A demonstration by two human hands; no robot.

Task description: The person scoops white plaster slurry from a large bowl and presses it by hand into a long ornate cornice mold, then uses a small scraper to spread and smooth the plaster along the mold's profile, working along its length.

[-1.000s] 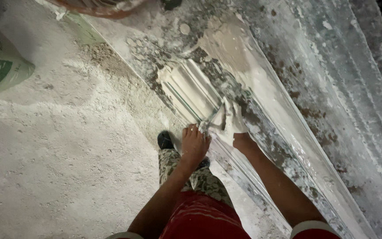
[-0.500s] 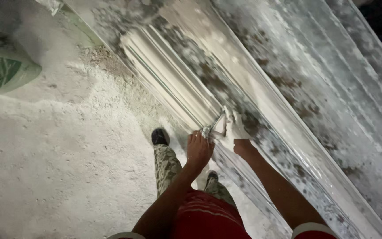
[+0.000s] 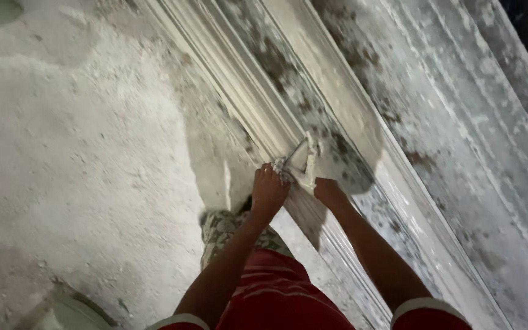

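A long white plaster moulding with ridged profile runs diagonally across a plaster-crusted bench. A plaster-caked profile tool sits across the moulding. My left hand grips its near-left end. My right hand holds its right side. Both hands are smeared with white plaster. My arms reach out from red sleeves with white cuffs.
The bench top to the right is stained grey with dried plaster, with a raised rail along it. The dusty white floor lies to the left. My patterned trouser leg stands beside the bench. A pale object sits bottom left.
Both hands have slid the tool along the moulding, leaving a longer ridged run behind it. The green sack at the left has nearly left the view.
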